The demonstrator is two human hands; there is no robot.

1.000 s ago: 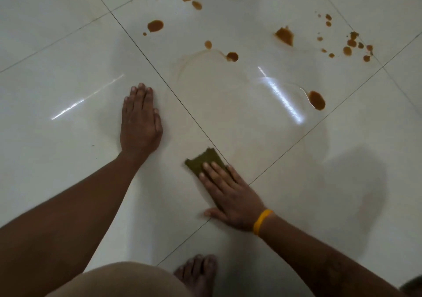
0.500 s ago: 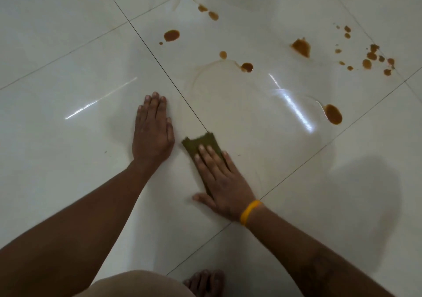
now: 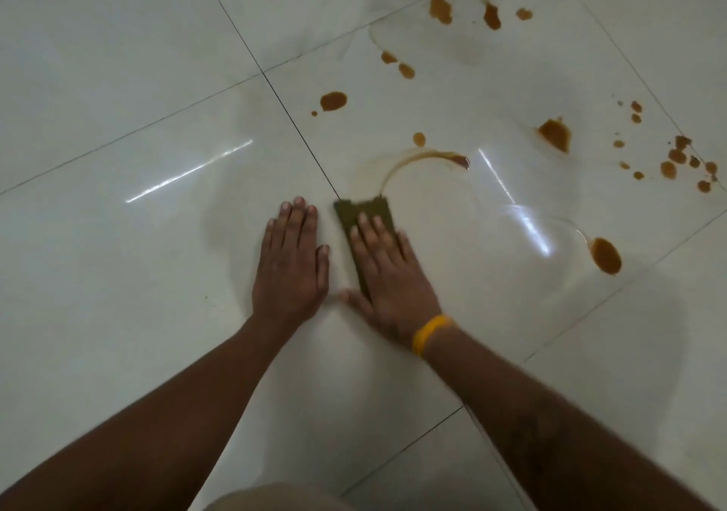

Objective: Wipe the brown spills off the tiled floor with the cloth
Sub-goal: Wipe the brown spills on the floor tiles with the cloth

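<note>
Right hand pressed flat on the cloth, fingers straight and spread over it, nothing curled round it; grip there open-palmed, pushing rather than clutching; yellow band worn at that wrist. Left hand laid flat on the tiled floor just beside the cloth, fingers straight, holding nothing, serving as a prop. Cloth dark olive, folded to a narrow strip, lying along the grout line with its far edge touching the lower end of a thin brown arc; arc curved away to a darker blob at its right end. Judged early to midway in the job: near tiles around both hands looked free of brown, marked only with faint damp outlines; most of the mess untouched beyond the cloth. Left to clear: the arc itself; an oval drop and a small round one just beyond; a pair of drops further off; three blots at the top; a larger patch to the right; a scatter of specks at the far right edge; a long drop well apart to the right of the cloth. Likely needed: many more passes outward, probably with the cloth refolded once soiled.
</note>
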